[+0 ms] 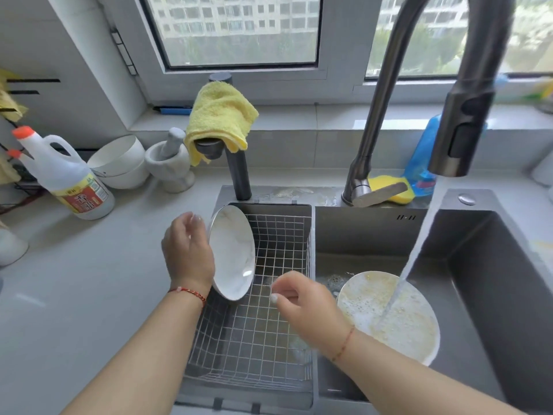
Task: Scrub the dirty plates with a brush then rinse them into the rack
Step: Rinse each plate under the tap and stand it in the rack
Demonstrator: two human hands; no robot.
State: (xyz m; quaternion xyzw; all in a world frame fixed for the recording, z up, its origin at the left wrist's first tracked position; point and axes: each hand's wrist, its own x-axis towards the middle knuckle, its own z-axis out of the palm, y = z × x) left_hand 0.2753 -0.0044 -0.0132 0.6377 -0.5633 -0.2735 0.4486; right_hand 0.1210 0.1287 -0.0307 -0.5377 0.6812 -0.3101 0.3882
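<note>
A clean white marbled plate [233,253] stands on edge in the wire rack [269,339], leaning toward the rack's left wall. My left hand [188,253] is just behind the plate's back, fingers loosely curled beside the rim and not wrapped round it. My right hand [302,304] hovers over the rack's middle with relaxed, curled fingers and holds nothing. A soapy, yellow-stained plate [413,327] lies in the sink basin [478,265] to the right. Water from the faucet head [460,127] streams onto it. No brush is visible.
A yellow sponge [389,187] lies behind the faucet base. A yellow cloth [221,115] hangs on a dark post at the rack's back. On the left counter stand a vinegar bottle [68,178], stacked white bowls [119,163] and a mortar with pestle [170,166].
</note>
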